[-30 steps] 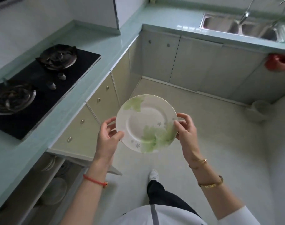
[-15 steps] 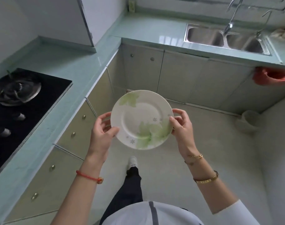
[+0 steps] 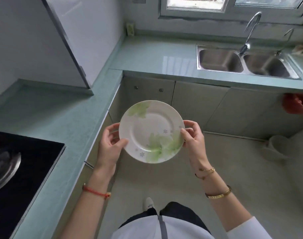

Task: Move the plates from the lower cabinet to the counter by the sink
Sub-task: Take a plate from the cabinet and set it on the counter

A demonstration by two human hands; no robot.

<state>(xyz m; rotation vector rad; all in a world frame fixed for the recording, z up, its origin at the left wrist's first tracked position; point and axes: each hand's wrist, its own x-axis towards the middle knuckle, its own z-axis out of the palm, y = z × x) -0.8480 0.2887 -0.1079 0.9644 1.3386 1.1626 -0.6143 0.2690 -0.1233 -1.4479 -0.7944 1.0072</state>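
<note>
Pale green L-shaped countertop [image 3: 155,54] runs from left edge to upper right of frame. Black glass hob [image 3: 35,169] at lower left. Double-bowl steel sink [image 3: 247,75] at upper right, set in countertop. White plate with green leaf print [image 3: 151,131] at frame centre, in air over floor, well apart from sink. Left hand [image 3: 109,145] grips plate's left rim; right hand [image 3: 193,140] grips right rim; both thumbs lie on top face. Gooseneck faucet [image 3: 250,30] stands behind sink.

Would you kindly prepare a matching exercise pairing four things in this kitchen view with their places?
Things: 1 plate; 2 sink; 3 stove; 4 red cord.
Places: A round the left wrist; B below the window; C held between left hand and right hand; D set in the counter, near left.
Pairs: 1-C, 2-B, 3-D, 4-A.
</note>
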